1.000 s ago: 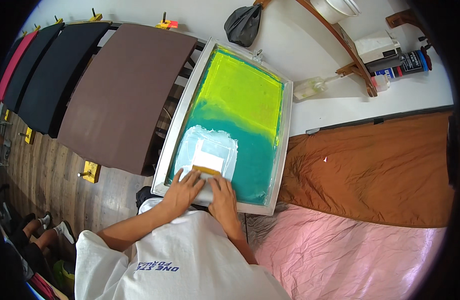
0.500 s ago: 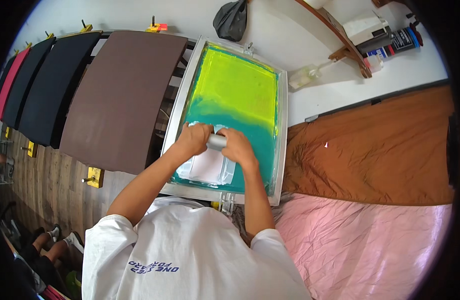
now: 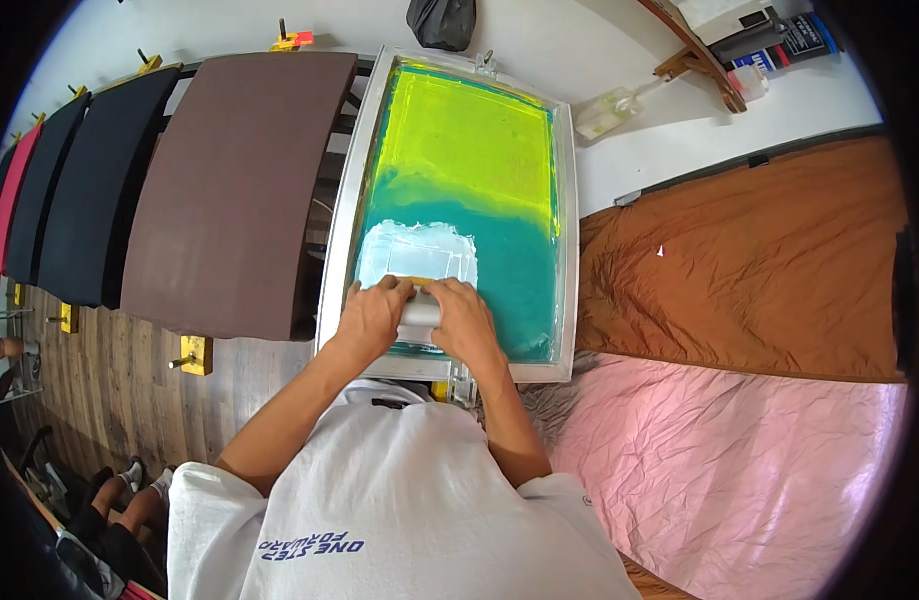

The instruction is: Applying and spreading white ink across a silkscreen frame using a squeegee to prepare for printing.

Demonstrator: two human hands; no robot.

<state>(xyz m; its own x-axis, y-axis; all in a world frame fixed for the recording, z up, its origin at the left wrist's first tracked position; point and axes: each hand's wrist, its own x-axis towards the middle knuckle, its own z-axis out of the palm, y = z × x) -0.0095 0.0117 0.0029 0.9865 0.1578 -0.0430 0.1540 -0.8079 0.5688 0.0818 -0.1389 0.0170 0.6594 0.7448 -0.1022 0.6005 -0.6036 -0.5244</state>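
My left hand (image 3: 372,315) and my right hand (image 3: 464,322) grip a squeegee (image 3: 418,312) with a pale grey handle and yellow blade, one hand at each end. It rests in the near part of a screen with a silver frame (image 3: 566,240). A white ink patch (image 3: 414,248) surrounds the blade and shows faint rectangular outlines. The screen's mesh is bright yellow-green (image 3: 464,135) at the far end and teal (image 3: 514,290) toward me. My fingers partly hide the blade, and a metal clamp (image 3: 462,388) sits at the frame's near edge.
Padded platens, a large brown one (image 3: 234,190), dark ones (image 3: 104,200) and a pink one (image 3: 14,205), line the left. Brown fabric (image 3: 739,260) and pink fabric (image 3: 739,470) cover the right. A wooden shelf (image 3: 704,70) is on the wall; another person's legs (image 3: 129,505) show lower left.
Both hands moved with the squeegee from the near edge up over the white patch, then back toward me, a little short of where they began. The view has shifted slightly.
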